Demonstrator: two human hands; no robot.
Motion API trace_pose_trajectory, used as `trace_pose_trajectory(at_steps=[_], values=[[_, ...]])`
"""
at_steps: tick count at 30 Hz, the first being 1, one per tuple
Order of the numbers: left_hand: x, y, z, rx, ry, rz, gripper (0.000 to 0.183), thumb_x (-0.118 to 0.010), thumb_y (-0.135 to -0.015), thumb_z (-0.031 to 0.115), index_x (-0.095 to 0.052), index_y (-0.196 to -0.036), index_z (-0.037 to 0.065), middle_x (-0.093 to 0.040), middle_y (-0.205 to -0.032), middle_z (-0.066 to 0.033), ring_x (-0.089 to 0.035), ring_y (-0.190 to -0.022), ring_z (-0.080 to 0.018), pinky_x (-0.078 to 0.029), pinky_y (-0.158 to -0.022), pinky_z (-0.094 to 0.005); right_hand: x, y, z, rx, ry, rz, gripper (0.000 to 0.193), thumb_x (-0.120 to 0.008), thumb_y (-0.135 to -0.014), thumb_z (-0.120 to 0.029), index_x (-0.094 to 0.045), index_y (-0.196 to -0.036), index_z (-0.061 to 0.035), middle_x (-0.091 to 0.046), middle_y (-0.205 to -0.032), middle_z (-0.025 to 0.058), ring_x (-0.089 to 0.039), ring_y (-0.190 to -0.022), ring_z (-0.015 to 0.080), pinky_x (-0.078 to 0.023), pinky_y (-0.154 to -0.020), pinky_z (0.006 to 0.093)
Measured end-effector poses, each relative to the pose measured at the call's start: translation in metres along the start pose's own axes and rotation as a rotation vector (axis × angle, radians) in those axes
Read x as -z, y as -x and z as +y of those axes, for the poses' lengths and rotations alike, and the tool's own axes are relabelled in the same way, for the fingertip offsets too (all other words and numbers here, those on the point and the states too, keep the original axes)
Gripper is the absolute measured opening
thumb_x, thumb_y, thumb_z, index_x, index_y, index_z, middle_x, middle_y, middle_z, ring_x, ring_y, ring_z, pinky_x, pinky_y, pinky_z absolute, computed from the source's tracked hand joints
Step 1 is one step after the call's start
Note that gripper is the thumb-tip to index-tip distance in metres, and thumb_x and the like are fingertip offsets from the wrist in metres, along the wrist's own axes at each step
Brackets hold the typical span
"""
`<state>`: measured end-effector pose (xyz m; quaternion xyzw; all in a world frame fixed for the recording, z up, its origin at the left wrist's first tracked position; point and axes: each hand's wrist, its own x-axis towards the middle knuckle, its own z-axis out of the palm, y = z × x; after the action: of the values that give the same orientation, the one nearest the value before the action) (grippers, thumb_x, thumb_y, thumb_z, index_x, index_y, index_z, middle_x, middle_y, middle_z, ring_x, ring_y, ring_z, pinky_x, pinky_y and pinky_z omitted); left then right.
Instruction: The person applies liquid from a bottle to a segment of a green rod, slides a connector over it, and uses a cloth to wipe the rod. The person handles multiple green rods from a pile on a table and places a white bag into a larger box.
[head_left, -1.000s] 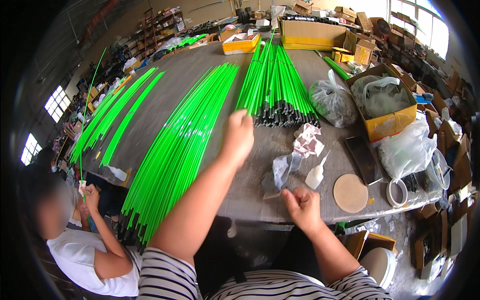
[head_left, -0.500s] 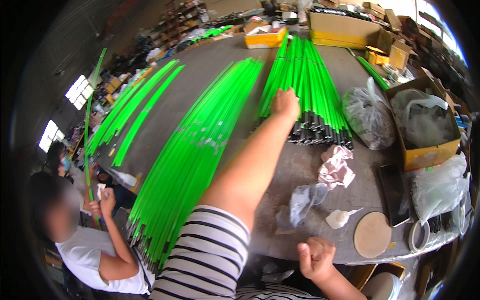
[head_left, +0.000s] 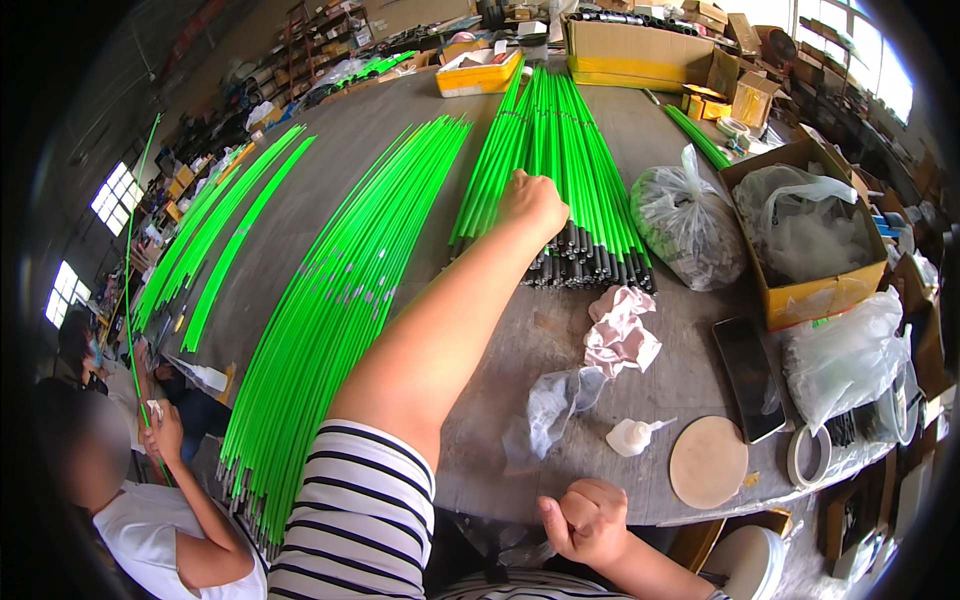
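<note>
My left arm, in a striped sleeve, stretches out to a stack of thin green rods (head_left: 545,130) with black ends. Over the lower part of that stack, my left hand (head_left: 533,205) is closed, knuckles up; the curled fingers hide whatever they grip. My right hand (head_left: 588,520) is held as a loose fist at the table's near edge, thumb to the left. Whether anything small sits inside it is hidden. A second, wider bundle of green rods (head_left: 340,310) lies to the left of my left forearm.
Crumpled pink cloth (head_left: 620,330), a clear plastic bag (head_left: 555,405), a white squeeze bottle (head_left: 633,437), a round tan disc (head_left: 708,462) and a black phone (head_left: 750,380) lie to the right. Behind are a filled bag (head_left: 687,225) and a carton (head_left: 820,290). A person (head_left: 165,530) works at left.
The whole view has swung to the right, so things sit farther left. My hands keep nearly the same places and stay closed. The other person's hands on a green rod have dropped slightly.
</note>
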<state>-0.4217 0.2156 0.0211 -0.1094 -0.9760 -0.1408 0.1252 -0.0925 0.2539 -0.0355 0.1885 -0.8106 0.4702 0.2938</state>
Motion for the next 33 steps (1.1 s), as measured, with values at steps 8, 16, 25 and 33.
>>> trace_pose_trajectory(at_steps=[8,16,25,33], values=[[0.03,0.048,-0.005,-0.102,0.043,0.099,0.046,-0.061,-0.078,0.028,-0.048,-0.113,0.0,-0.042,-0.117,-0.0221,-0.045,-0.106,-0.0343,-0.041,-0.086,-0.0395,0.003,0.004,-0.008,-0.049,0.081,-0.103,0.029,-0.059,-0.078,-0.013,-0.045,-0.053,-0.0053,-0.047,-0.05,0.0104,-0.047,-0.042,0.0298,-0.039,-0.038,0.037],[0.149,0.157,-0.02,-0.573,-0.297,0.482,0.078,-0.064,-0.075,0.035,-0.022,-0.136,0.012,-0.006,-0.143,-0.0179,-0.006,-0.133,-0.0345,-0.007,-0.104,-0.0548,0.002,0.009,-0.013,-0.107,0.102,-0.044,0.032,-0.052,-0.085,-0.016,-0.045,-0.057,-0.002,-0.047,-0.053,0.0179,-0.048,-0.048,0.0374,-0.036,-0.045,0.0422],[0.206,0.27,-0.046,-0.595,-0.492,0.487,0.084,-0.062,-0.072,0.044,-0.024,-0.134,0.003,-0.014,-0.142,-0.0165,-0.012,-0.133,-0.0294,-0.011,-0.106,-0.0468,-0.007,0.015,-0.012,-0.044,0.259,-0.002,0.033,-0.056,-0.083,-0.019,-0.049,-0.055,-0.0025,-0.051,-0.052,0.0181,-0.051,-0.048,0.0364,-0.04,-0.045,0.0423],[0.238,0.34,-0.064,-0.606,-0.348,0.55,0.091,-0.069,-0.067,0.037,-0.019,-0.135,0.001,-0.014,-0.142,-0.0198,-0.015,-0.132,-0.0335,-0.014,-0.104,-0.0515,-0.009,0.012,-0.018,-0.1,0.225,0.066,0.035,-0.06,-0.08,-0.016,-0.048,-0.051,0.0,-0.048,-0.051,0.0199,-0.048,-0.046,0.0371,-0.037,-0.043,0.0404]])
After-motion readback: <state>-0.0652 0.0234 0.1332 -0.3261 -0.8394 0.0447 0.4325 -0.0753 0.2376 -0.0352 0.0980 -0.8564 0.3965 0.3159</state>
